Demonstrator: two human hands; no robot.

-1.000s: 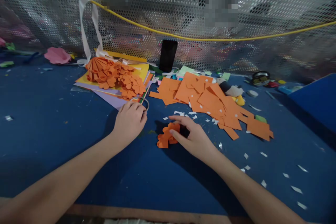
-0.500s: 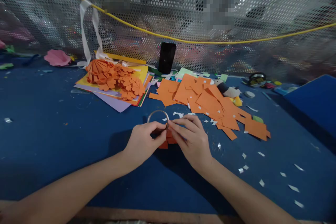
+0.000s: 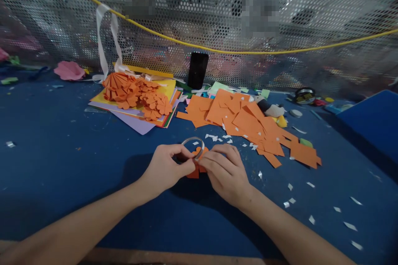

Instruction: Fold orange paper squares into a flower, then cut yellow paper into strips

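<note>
A thin, pale ring that looks like a narrow roll of tape (image 3: 193,138) stands tilted between my hands. My left hand (image 3: 168,168) pinches its lower edge between thumb and fingers. Closed fingertips of my right hand (image 3: 226,174) press against the roll's near right edge and meet the left fingertips; the tape's end is hidden there. Right below lie cut orange paper pieces (image 3: 193,172), one with rounded petals, partly covered by my fingers.
Orange paper sheets (image 3: 250,122) are spread behind my right hand. Folded orange paper flowers (image 3: 120,89) rest on stacked coloured paper at the back left. A black phone (image 3: 197,70) leans against the perforated metal panel. White scraps dot the blue tabletop (image 3: 68,153).
Both hands have come slightly nearer to me with the roll, which now tilts flatter. More of the petal-shaped orange paper shows through the ring.
</note>
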